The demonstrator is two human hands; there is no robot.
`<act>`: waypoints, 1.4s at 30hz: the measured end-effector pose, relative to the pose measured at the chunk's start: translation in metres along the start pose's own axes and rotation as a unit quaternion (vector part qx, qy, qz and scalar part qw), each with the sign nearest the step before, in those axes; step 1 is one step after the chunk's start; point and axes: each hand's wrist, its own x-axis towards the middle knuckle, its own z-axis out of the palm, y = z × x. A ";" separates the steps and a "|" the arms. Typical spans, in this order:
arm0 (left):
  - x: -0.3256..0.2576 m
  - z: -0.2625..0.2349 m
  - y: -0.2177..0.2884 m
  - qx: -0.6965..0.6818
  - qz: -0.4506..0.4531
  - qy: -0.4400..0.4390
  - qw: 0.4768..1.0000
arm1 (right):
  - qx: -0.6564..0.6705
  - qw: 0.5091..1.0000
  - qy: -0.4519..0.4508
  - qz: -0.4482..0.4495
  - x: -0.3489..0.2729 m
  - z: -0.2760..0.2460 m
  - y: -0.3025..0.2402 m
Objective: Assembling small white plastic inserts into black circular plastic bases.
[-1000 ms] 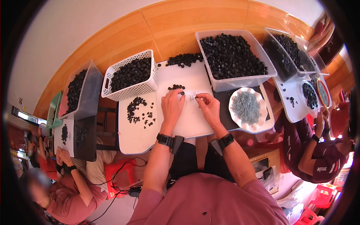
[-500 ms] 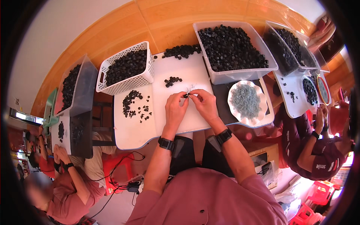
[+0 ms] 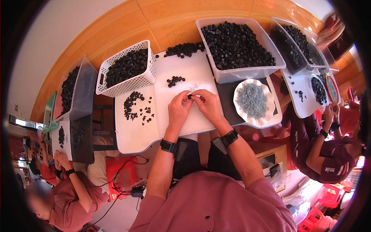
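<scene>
Over the middle of the white table, my left hand (image 3: 179, 108) pinches a small black round cap (image 3: 189, 96). My right hand (image 3: 207, 103) meets it from the other side, fingertips closed against the same cap. Just beyond my fingers lies a small heap of thin, pale clear pieces (image 3: 196, 86). A cluster of black caps (image 3: 175, 81) sits a little farther left. On the left part of the table are loose small black parts (image 3: 133, 104). To the right, a white scalloped bowl (image 3: 271, 109) holds many thin greyish pieces (image 3: 252, 101).
A white perforated basket (image 3: 127, 86) and a large clear bin (image 3: 247, 73), both full of black caps, stand at the back. More caps (image 3: 185, 49) lie between them. People work at tables on both sides. A black cable (image 3: 113, 179) hangs near a red stool (image 3: 121, 170).
My fingers have closed more tightly around the cap, and my hands sit slightly farther left in view. The whole scene has shifted a little left and up.
</scene>
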 end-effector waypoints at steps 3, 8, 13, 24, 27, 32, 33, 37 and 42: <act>0.001 -0.001 0.001 -0.039 -0.076 -0.022 0.996 | -0.010 1.000 -0.004 -0.009 0.000 -0.002 0.001; 0.001 -0.003 0.005 -0.098 -0.128 -0.026 0.987 | 0.020 0.998 0.054 -0.021 -0.003 -0.005 -0.005; 0.001 -0.003 0.005 -0.098 -0.128 -0.024 0.987 | 0.018 0.999 0.046 -0.017 -0.002 -0.004 -0.004; 0.001 -0.002 0.002 -0.082 -0.096 -0.026 0.992 | 0.001 0.999 0.024 -0.029 0.000 -0.001 -0.004; 0.000 -0.004 0.002 -0.085 -0.110 -0.032 0.990 | 0.000 1.000 0.013 -0.008 0.000 -0.001 -0.004; 0.001 -0.005 0.003 -0.105 -0.144 -0.040 0.983 | 0.018 1.000 0.002 0.013 -0.001 -0.003 -0.005; 0.001 -0.005 0.003 -0.105 -0.144 -0.039 0.983 | 0.021 1.000 0.003 0.016 -0.001 -0.002 -0.004; 0.001 -0.006 0.002 -0.107 -0.154 -0.051 0.981 | 0.044 0.999 0.013 0.024 -0.001 0.000 -0.001; 0.001 -0.007 0.004 -0.116 -0.154 -0.053 0.980 | 0.063 0.997 0.006 0.037 -0.001 -0.001 0.002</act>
